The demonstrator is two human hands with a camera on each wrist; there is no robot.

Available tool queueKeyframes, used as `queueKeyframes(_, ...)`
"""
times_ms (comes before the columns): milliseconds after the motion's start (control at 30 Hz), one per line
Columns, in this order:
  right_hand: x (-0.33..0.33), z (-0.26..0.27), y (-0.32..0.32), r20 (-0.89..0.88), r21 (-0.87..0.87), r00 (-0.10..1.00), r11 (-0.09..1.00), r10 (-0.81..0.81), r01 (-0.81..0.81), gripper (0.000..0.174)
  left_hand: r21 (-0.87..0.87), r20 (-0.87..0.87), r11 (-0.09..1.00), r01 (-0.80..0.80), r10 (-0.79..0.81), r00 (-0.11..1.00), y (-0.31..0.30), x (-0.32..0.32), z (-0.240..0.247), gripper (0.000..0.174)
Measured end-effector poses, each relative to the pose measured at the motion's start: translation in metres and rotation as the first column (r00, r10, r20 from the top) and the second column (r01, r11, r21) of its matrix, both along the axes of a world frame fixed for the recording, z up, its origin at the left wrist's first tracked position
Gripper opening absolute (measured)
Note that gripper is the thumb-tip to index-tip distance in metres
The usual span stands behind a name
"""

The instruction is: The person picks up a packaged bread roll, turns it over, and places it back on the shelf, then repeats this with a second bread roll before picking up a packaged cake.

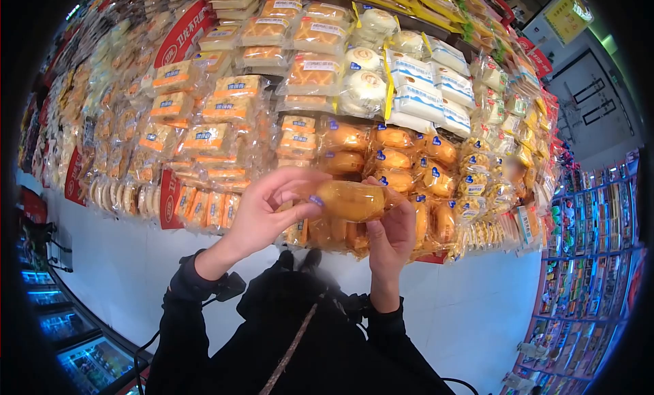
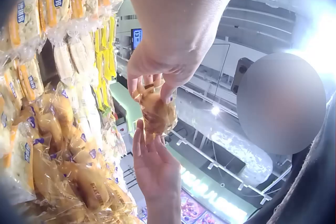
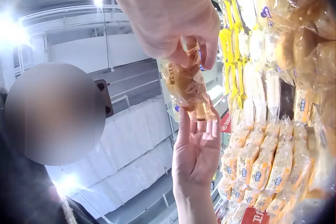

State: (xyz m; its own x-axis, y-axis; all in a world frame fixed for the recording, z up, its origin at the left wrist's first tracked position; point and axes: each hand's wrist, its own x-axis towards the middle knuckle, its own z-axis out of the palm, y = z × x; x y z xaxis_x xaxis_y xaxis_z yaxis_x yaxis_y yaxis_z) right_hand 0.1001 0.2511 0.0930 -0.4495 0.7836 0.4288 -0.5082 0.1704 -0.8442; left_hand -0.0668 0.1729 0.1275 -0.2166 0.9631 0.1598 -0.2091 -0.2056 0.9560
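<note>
A golden-brown bread roll in clear wrapping [image 1: 351, 201] is held level between both hands above the display. The left hand [image 1: 262, 211] grips its left end, with thumb and fingers on the film. At the other end, the right hand [image 1: 392, 235] pinches the wrapper. In the left wrist view the left hand [image 2: 170, 61] is at the top of the wrapped roll [image 2: 156, 109], and the right hand [image 2: 156, 174] is below it. The right wrist view has the right hand [image 3: 181, 35] over the roll [image 3: 188, 85], the left hand [image 3: 197, 155] underneath.
Similar wrapped rolls [image 1: 395, 159] lie just beyond the hands. Packaged sandwiches [image 1: 228, 99] are stacked to the left, white round buns [image 1: 364, 85] and white packets [image 1: 419, 88] farther back. Shelves of goods [image 1: 586, 259] stand at the right, lit freezers [image 1: 95, 361] at the lower left.
</note>
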Motion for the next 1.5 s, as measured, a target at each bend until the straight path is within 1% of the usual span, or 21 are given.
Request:
queueKeyframes(100, 0.002, 0.003, -0.001, 0.037, 0.027, 0.999, 1.0, -0.017, 0.016, 0.039, 0.031, -0.051, 0.999, -0.013, 0.014, 0.999, -0.001, 0.0, -0.002, 0.034)
queueKeyframes(200, 0.003, 0.003, 0.001, -0.016, 0.046, 1.0, 0.999, 0.005, -0.004, 0.041, 0.054, -0.086, 0.997, -0.049, 0.053, 0.995, -0.001, 0.002, -0.002, 0.036)
queueKeyframes(300, 0.004, 0.003, 0.0, 0.119, 0.046, 0.98, 0.987, -0.156, 0.152, 0.041, -0.159, -0.071, 0.987, 0.026, -0.038, 0.997, -0.006, 0.0, 0.004, 0.035)
queueKeyframes(400, 0.009, 0.006, 0.0, 0.146, -0.135, 0.988, 0.989, -0.04, 0.06, 0.037, -0.195, 0.013, 0.978, 0.074, -0.073, 0.997, -0.006, 0.0, -0.003, 0.037)
queueKeyframes(500, 0.009, -0.001, 0.0, 0.138, -0.184, 0.988, 0.978, -0.075, 0.1, 0.029, -0.145, -0.025, 0.985, 0.094, -0.099, 0.995, -0.007, -0.001, -0.007, 0.032)
queueKeyframes(600, 0.006, -0.003, -0.001, 0.016, -0.36, 0.995, 0.928, -0.096, 0.095, 0.025, 0.011, -0.182, 1.0, 0.008, -0.006, 0.983, -0.003, -0.007, -0.014, 0.031)
queueKeyframes(700, 0.011, -0.012, 0.005, -0.074, -0.419, 0.995, 0.903, 0.07, -0.094, 0.037, 0.061, -0.02, 0.997, -0.037, 0.038, 0.999, 0.002, -0.005, -0.014, 0.051)
queueKeyframes(800, 0.005, -0.001, 0.001, -0.183, -0.448, 0.967, 0.86, 0.177, -0.243, 0.041, 0.108, -0.226, 0.994, 0.032, -0.006, 0.974, 0.006, -0.009, -0.008, 0.054)
queueKeyframes(833, 0.005, -0.004, 0.0, -0.323, -0.485, 0.917, 0.791, 0.234, -0.372, 0.042, 0.109, -0.268, 0.994, 0.026, 0.004, 0.964, 0.007, -0.008, -0.007, 0.053)
queueKeyframes(900, 0.005, -0.012, 0.0, -0.584, -0.492, 0.758, 0.617, 0.29, -0.614, 0.042, 0.113, -0.346, 0.993, 0.017, 0.024, 0.938, 0.01, -0.005, -0.004, 0.052)
queueKeyframes(1000, -0.004, -0.002, -0.008, -0.616, -0.512, 0.746, 0.592, 0.251, -0.622, 0.04, 0.152, -0.194, 0.987, -0.052, 0.082, 0.978, 0.018, 0.004, 0.001, 0.051)
queueKeyframes(1100, -0.008, 0.005, -0.014, -0.613, -0.561, 0.755, 0.546, 0.231, -0.622, 0.039, 0.117, -0.13, 0.992, -0.045, 0.06, 0.99, 0.022, 0.006, 0.014, 0.047)
queueKeyframes(1200, -0.005, -0.001, -0.015, -0.619, -0.557, 0.732, 0.499, 0.283, -0.664, 0.04, 0.158, -0.266, 0.983, -0.09, 0.13, 0.955, 0.026, 0.009, 0.019, 0.044)
queueKeyframes(1300, -0.002, -0.01, -0.015, -0.573, -0.548, 0.736, 0.498, 0.362, -0.672, 0.042, 0.183, -0.268, 0.98, -0.083, 0.131, 0.955, 0.028, 0.009, 0.017, 0.044)
queueKeyframes(1400, -0.002, -0.014, -0.014, -0.519, -0.561, 0.762, 0.518, 0.387, -0.645, 0.042, 0.219, -0.315, 0.972, -0.082, 0.149, 0.937, 0.029, 0.008, 0.015, 0.046)
queueKeyframes(1500, -0.004, -0.009, -0.019, -0.525, -0.637, 0.805, 0.501, 0.275, -0.586, 0.048, 0.243, -0.273, 0.962, -0.124, 0.19, 0.943, 0.03, 0.01, 0.015, 0.043)
